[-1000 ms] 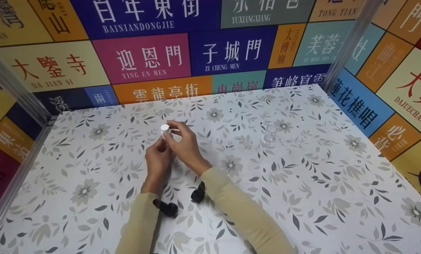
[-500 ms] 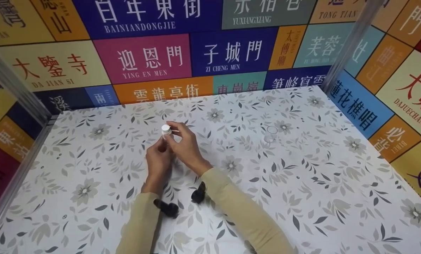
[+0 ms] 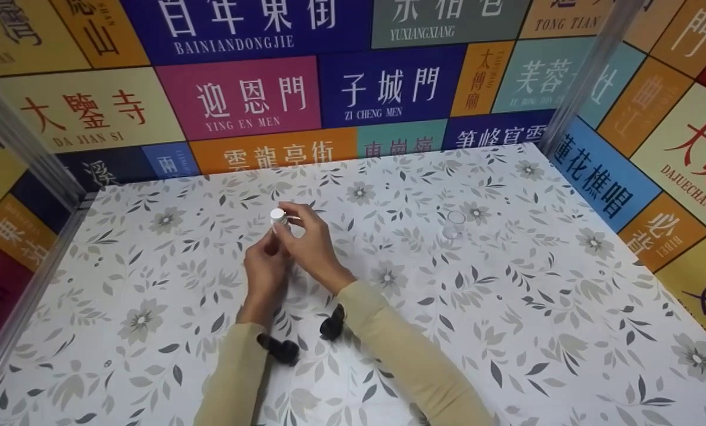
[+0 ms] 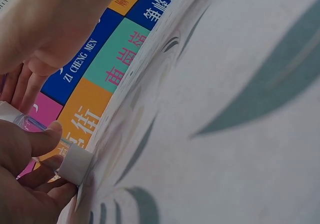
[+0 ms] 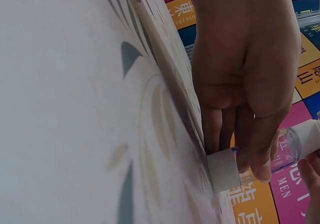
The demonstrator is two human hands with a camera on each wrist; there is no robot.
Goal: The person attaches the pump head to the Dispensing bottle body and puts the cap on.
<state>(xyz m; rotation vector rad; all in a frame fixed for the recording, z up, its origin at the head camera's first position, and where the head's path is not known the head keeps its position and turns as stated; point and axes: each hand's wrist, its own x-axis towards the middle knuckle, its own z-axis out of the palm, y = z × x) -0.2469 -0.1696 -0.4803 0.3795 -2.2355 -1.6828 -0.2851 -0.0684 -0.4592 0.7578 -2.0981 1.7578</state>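
A small clear bottle [image 5: 286, 151] stands upright, with a white cap [image 3: 277, 213] on top and a white cylindrical piece [image 4: 76, 165] at its lower end, close to the table. My left hand [image 3: 264, 263] grips the clear body from the left; in the left wrist view this hand [image 4: 22, 176] has thumb and fingers around it. At the top, my right hand [image 3: 310, 236] pinches the bottle at its cap. Only a few of the right hand's fingers [image 5: 312, 181] show at the edge of the right wrist view. The bottle's contents cannot be made out.
To the right on the table [image 3: 542, 331], beyond the hands, is a clear cup-like piece [image 3: 454, 225]. The table has a white floral cloth. Colourful printed walls [image 3: 240, 94] close it off at the back and both sides.
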